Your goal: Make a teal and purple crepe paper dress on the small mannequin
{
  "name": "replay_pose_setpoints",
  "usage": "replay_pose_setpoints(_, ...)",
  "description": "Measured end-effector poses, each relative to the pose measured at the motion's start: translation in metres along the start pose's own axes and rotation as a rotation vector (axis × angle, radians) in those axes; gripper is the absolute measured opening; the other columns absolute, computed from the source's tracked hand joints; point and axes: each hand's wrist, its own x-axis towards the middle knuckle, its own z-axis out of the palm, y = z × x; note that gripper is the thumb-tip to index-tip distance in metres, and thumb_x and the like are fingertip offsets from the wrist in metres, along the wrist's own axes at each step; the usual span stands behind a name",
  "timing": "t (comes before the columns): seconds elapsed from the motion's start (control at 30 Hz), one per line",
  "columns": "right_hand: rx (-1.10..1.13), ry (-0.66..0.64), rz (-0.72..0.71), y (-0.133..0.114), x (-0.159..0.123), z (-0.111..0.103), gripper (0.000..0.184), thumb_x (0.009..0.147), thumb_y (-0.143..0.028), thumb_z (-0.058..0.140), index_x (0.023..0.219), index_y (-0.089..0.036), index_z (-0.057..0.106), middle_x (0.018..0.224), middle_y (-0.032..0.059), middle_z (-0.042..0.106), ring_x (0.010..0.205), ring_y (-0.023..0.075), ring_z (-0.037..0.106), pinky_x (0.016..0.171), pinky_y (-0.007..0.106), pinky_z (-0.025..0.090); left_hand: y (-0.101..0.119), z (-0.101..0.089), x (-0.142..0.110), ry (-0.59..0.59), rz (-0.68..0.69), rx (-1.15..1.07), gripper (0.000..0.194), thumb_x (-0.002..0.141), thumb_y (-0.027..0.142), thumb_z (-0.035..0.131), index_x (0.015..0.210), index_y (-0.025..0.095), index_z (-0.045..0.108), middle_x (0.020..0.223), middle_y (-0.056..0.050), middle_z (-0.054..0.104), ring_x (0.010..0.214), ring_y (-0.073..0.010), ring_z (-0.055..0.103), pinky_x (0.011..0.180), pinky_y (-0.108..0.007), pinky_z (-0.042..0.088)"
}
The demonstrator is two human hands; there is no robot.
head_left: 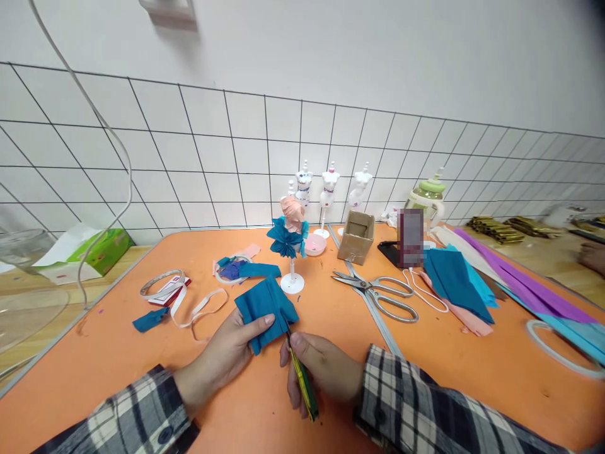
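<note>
An orange tabletop (255, 416) fills most of the room's near side, and the small cardboard box (357, 246) stands toward its back. Nearer the person and left of the box, the left hand (229, 350) pinches a folded blue sheet (258, 306) under its thumb, above the tabletop; the right hand (326, 366) grips yellow-and-green snips (302, 381), tip at the sheet, though whether their blades are parted I cannot tell. A metal strip (384, 331) crosses the surface in front of the box, under large scissors (371, 287). Behind the box rises a white wall (378, 63), its lower part ruled with black lines. Far left of the box, a green tissue pack (106, 252) sits on a pale wooden surface (28, 309), with a white cable (128, 170) hanging near it.
</note>
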Motion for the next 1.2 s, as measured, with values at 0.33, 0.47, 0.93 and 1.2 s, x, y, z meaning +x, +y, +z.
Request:
replay_pose_setpoints(0.33, 0.045, -0.010, -0.004, -0.0011, -0.0020, -0.0019, 0.067, 0.081, -0.085, 0.028, 0.095, -0.021, 0.041, 0.055, -0.0023, 0.059, 0.039, 0.0129, 0.053, 0.040, 0.020, 0.038, -0.0021, -0.0010, 0.0030, 0.085, 0.018, -0.038, 0.022, 0.072, 0.018, 0.082, 0.091, 0.016, 0.071, 0.079, -0.004, 0.073, 0.066, -0.0150, 0.066, 0.063, -0.023, 0.053)
replay_pose_setpoints(0.47, 0.094, -0.025, 0.010, -0.0047, -0.0031, -0.0031, 0.070, 0.080, -0.087, 0.028, 0.097, -0.020, 0.043, 0.056, -0.0008, 0.061, 0.039, 0.0140, 0.056, 0.038, 0.020, 0.036, -0.0018, -0.0001, 0.0027, 0.026, -0.005, -0.049, 0.025, 0.072, 0.020, 0.083, 0.094, 0.015, 0.072, 0.086, -0.006, 0.075, 0.077, -0.0180, 0.069, 0.074, -0.026, 0.056)
replay_pose_setpoints(0.93, 0.087, -0.030, 0.011, -0.0025, -0.0015, -0.0053, 0.067, 0.082, -0.085, 0.028, 0.096, -0.020, 0.042, 0.055, -0.0017, 0.061, 0.037, 0.0129, 0.055, 0.040, 0.021, 0.040, 0.0001, 0.0019, -0.0007, -0.010, 0.061, -0.011, 0.022, 0.073, 0.019, 0.082, 0.091, 0.015, 0.070, 0.087, -0.005, 0.075, 0.075, -0.0171, 0.068, 0.070, -0.026, 0.056)
replay_pose_setpoints(1.2, 0.088, -0.020, 0.006, -0.0047, -0.0020, -0.0053, 0.063, 0.085, -0.081, 0.029, 0.093, -0.021, 0.042, 0.056, -0.0015, 0.063, 0.036, 0.0134, 0.056, 0.037, 0.020, 0.039, -0.0010, -0.0023, 0.0013, -0.001, 0.048, -0.083, 0.026, 0.072, 0.020, 0.082, 0.095, 0.014, 0.073, 0.091, -0.007, 0.076, 0.085, -0.0197, 0.070, 0.084, -0.029, 0.056)
